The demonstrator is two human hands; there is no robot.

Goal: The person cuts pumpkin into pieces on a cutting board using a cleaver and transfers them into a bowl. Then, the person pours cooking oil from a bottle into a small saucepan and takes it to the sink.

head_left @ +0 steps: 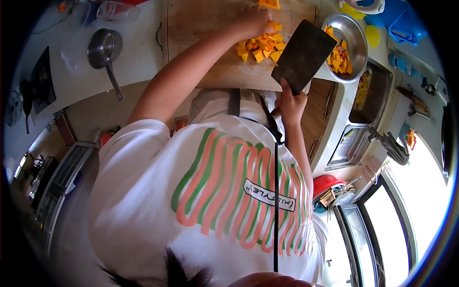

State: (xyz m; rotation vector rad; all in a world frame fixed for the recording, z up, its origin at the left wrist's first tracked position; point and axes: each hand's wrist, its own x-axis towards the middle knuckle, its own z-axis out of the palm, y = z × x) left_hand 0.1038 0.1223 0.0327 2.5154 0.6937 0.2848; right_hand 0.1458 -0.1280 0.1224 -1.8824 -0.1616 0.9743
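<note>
Cleaver [304, 56] slants between the orange chunks [259, 49] on the board [191, 24] and the metal bowl [362, 52], its long axis pointing forward and rightward. The right hand [291, 103] wraps its near end; the left hand [258, 21] touches the chunks, fingers bent, whether pinching one I cannot tell.

Orange chunks [260, 50] heaped on board [191, 33] beside dark cleaver [306, 55]

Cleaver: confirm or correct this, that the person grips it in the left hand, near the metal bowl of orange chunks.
Wrong side: the head view shows the right hand gripping the cleaver, near the metal bowl of orange chunks.
</note>
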